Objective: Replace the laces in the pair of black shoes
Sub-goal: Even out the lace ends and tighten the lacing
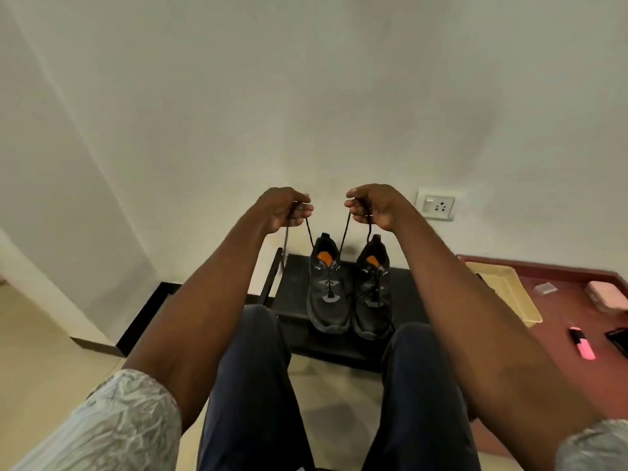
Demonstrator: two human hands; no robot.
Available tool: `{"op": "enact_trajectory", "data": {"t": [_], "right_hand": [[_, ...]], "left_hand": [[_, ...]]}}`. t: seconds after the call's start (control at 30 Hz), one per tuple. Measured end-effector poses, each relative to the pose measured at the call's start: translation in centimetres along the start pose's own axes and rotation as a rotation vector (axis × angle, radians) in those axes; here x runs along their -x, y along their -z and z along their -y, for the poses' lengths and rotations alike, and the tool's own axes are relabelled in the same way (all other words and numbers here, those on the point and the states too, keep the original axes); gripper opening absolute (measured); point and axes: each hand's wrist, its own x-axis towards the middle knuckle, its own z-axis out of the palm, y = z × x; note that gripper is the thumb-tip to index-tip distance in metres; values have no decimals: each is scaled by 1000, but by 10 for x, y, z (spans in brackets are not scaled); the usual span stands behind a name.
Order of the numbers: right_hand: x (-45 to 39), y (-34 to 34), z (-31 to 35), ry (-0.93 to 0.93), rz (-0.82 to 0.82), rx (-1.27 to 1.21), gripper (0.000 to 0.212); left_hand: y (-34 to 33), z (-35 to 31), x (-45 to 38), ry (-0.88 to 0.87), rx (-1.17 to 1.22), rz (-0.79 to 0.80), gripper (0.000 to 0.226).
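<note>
I see the pair of black shoes (350, 287) standing side by side on a low black table (295, 280) in front of my knees, toes pointing toward me, orange insoles showing inside the openings. A black lace (344, 237) runs up from the left-hand shoe (328, 283) in two strands that spread apart like a V, one going to each of my hands. Both hands are raised well above the shoes, near each other but apart.

My left hand (283, 209) is clenched around its strand, fingers curled in, and a loose end of lace hangs down from under the palm beside the table's edge. My right hand (370, 205) is likewise curled around the other strand, with a short loop of lace dangling below it just above the heel of the right-hand shoe (373, 287). That shoe has its own dark lace lying slack across the tongue; I cannot tell how far it is threaded.

My legs in dark trousers (251, 385) sit either side of the table's near edge, and pale patterned sleeves (112, 423) are pushed up at both elbows.

To my right is a reddish surface (557, 355) carrying a pale yellow tray (503, 290), a pink highlighter (582, 343), a pink case (608, 294) and a dark object cut off at the frame's edge. A white wall socket (435, 203) sits on the wall just behind my right hand.
</note>
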Motion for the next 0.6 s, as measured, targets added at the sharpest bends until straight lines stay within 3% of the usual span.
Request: {"op": "enact_trajectory", "data": {"t": [0.2,0.27,0.4,0.6], "right_hand": [[31,-5,60,64,152,-206,28],[38,-8,77,130,162,-177,32],[47,-13,103,309,47,54,27],[44,-9,125,432,-162,286,17]], "left_hand": [[-4,-55,27,-171,185,119,32],[-8,-68,33,-243,189,118,31],[-16,-86,36,-398,30,-6,18],[-27,-107,35,-545,-174,-173,9]]}}
